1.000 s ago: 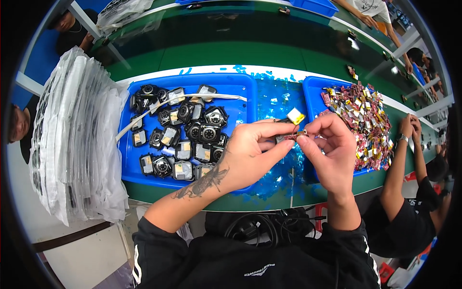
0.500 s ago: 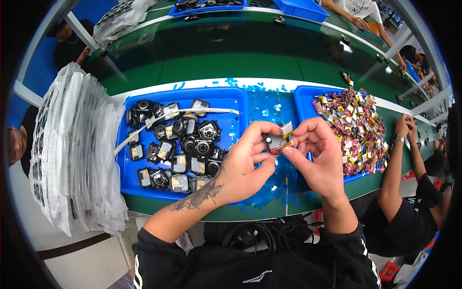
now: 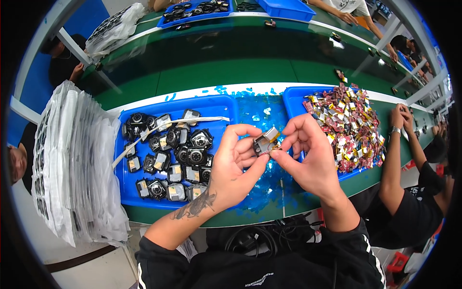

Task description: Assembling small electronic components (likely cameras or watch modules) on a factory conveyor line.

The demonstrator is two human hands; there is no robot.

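My left hand [image 3: 234,164] and my right hand [image 3: 311,156] meet above the green bench and together pinch a small square grey module [image 3: 263,143] with a yellow tab on top. The left fingers curl around its left side; the right thumb and fingertips hold its right edge. Under my left hand lies a blue tray [image 3: 127,192] with several dark round-faced modules [image 3: 175,161] and a white strip across it. A second blue tray [image 3: 291,98] at the right is heaped with small red, yellow and silver pieces [image 3: 349,125].
A thick stack of clear plastic bags [image 3: 72,164] stands at the left. Blue film scraps [image 3: 262,113] litter the bench between the trays. Another person's forearm [image 3: 392,164] rests at the right edge. More blue trays [image 3: 284,7] sit on the far bench.
My two hands have drawn slightly closer to me with the module, and the fingers have shifted around it. The view has tilted a little.
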